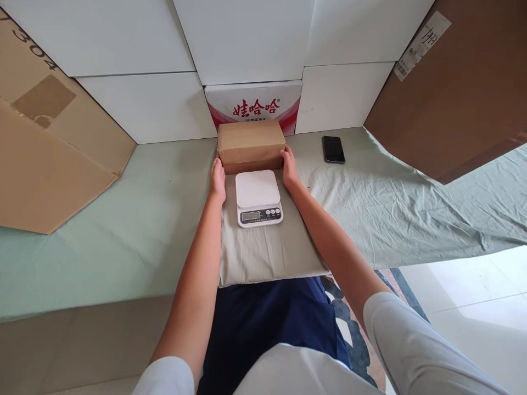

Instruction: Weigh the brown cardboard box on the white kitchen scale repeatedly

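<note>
A brown cardboard box (251, 144) sits on a grey-green cloth (391, 208) at the far side of the surface, directly behind a white kitchen scale (258, 196) and in front of a red-and-white printed carton (254, 105) that leans against white panels. The person's left hand (217, 178) lies against the box's near left corner, and the right hand (289, 167) presses against its right end, so the box stands between the two hands. The fingers (285, 153) of the right hand are stretched forward along the side of the box, flat rather than curled; those of the left hand reach toward the lower front edge, and how far they wrap the corner cannot be told. Neither hand closes around the box; both touch it from outside, with open palms. The scale rests just beside both wrists on a folded pad of the cloth, its platform bare. A dark phone (333, 148) lies on the cloth well to the right of the box, and large cardboard sheets stand at either side.
</note>
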A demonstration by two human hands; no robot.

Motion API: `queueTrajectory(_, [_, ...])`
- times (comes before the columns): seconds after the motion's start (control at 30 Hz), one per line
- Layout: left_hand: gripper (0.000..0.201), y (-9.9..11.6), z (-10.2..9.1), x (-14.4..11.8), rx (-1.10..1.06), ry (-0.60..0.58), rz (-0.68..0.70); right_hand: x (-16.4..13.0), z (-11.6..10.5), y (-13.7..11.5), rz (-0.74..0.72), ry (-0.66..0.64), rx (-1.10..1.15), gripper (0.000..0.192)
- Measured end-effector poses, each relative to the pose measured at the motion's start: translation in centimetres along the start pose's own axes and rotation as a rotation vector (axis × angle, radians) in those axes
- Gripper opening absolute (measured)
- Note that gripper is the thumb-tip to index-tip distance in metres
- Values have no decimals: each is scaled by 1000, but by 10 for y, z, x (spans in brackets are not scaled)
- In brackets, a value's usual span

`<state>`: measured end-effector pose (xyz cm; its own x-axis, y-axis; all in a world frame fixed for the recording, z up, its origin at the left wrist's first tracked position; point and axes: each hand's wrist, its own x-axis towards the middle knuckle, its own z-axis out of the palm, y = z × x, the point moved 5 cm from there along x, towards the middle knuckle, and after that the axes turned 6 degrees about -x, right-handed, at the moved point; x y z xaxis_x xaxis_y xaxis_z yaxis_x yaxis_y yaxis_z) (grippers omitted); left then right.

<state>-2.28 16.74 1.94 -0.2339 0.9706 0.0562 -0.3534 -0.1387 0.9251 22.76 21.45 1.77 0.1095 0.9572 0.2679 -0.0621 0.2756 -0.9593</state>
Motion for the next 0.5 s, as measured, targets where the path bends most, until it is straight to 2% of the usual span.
queueTrajectory(0.13, [62,-2,-1,0,13,-25,42,-4,5,-9,-29,-20,-2,53])
queueTrajectory(0.33, [61,-1,0,1,2,-65,96,-3,5,-9,-13,-16,12,52])
queueTrajectory(0.5, [61,-3,-3,4,-13,-43,82,-6,6,-12,-24,-17,-15,50])
